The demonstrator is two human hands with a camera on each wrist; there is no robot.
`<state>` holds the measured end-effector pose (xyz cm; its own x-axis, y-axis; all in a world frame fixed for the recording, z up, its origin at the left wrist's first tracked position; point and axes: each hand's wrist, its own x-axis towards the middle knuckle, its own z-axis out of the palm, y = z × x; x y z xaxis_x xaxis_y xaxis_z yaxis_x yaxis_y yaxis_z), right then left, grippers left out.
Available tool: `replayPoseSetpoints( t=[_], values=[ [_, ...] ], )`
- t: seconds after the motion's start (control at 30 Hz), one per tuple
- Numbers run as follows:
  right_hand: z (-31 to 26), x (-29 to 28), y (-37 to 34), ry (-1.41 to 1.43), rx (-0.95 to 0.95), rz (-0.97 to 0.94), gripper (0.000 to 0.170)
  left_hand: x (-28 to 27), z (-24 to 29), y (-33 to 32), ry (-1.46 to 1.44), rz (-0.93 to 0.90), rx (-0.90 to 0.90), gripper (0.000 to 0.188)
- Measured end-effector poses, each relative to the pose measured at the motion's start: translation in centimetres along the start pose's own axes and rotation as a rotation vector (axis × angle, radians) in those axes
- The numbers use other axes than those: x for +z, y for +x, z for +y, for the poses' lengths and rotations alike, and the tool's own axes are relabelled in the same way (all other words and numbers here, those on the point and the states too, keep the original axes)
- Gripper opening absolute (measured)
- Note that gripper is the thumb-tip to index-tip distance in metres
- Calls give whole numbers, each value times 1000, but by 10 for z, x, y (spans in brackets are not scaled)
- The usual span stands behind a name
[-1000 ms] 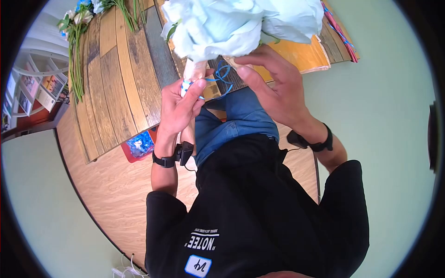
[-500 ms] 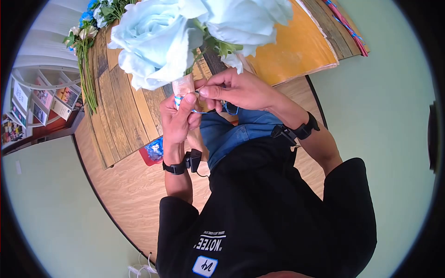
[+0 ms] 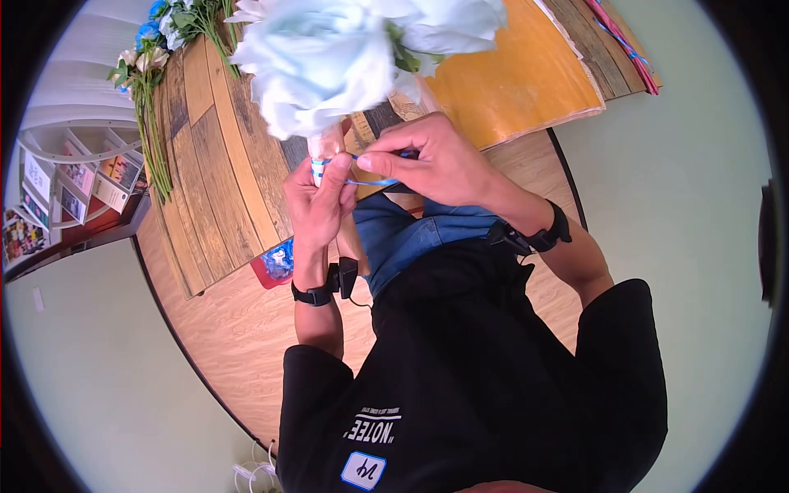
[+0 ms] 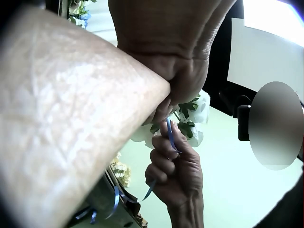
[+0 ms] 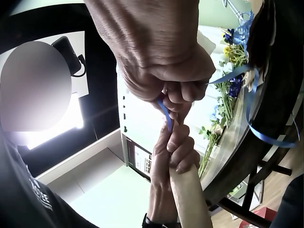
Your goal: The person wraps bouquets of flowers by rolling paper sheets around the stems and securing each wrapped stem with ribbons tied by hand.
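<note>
A bouquet of large pale blue roses [image 3: 320, 70] stands above my hands, its stems wrapped in crinkled pale paper [image 4: 80, 109]. My left hand [image 3: 316, 205] grips this wrapped handle, with the thumb lying along the blue-and-white band [image 3: 317, 171] around it. Just to the right, my right hand [image 3: 440, 164] pinches a thin blue ribbon [image 3: 378, 181] between thumb and forefinger, close to the left thumb. In the right wrist view the fingertips of both hands meet at the ribbon [image 5: 165, 114], and a long loose length of it trails off from the right hand.
The plank table [image 3: 226, 156] bears long-stemmed flowers [image 3: 152, 131] along its left side. An orange-yellow sheet [image 3: 518, 82] covers its right part, beside a bundle of thin red sticks [image 3: 629, 49]. Below the table's edge sits a red container [image 3: 275, 263] with blue stuff in it.
My right hand, apart from the handle a second ago, has come in to the left hand and pinches the ribbon. The roses swung left, then slightly back right.
</note>
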<state>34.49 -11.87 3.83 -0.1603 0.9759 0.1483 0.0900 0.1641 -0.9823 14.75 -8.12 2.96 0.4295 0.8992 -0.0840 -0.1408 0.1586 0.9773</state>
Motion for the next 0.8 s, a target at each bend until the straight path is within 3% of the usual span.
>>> replayPoseSetpoints(
  t=[0.1, 0.33, 0.53, 0.63, 0.7, 0.73, 0.8],
  values=[
    [0, -5, 0, -23, 7, 35, 19, 2, -8, 1, 104, 56, -3, 25],
    [2, -10, -4, -60, 43, 30, 18, 5, -14, 4, 225, 41, 37, 16],
    [-1, -6, -6, -183, -24, 55, 18, 0, -18, 6, 248, 30, -15, 22],
    [2, -4, -6, -100, 85, 101, 20, -2, -22, 8, 332, 38, -20, 26],
    [2, -2, -6, -159, 159, 59, 18, 0, -22, 9, 628, 53, 118, 33],
    [5, 1, -7, -162, 157, 55, 18, 1, -22, 9, 626, 57, 120, 33],
    [11, 10, -8, -228, -18, 118, 19, 3, -19, 9, 788, 31, 202, 42]
  ],
)
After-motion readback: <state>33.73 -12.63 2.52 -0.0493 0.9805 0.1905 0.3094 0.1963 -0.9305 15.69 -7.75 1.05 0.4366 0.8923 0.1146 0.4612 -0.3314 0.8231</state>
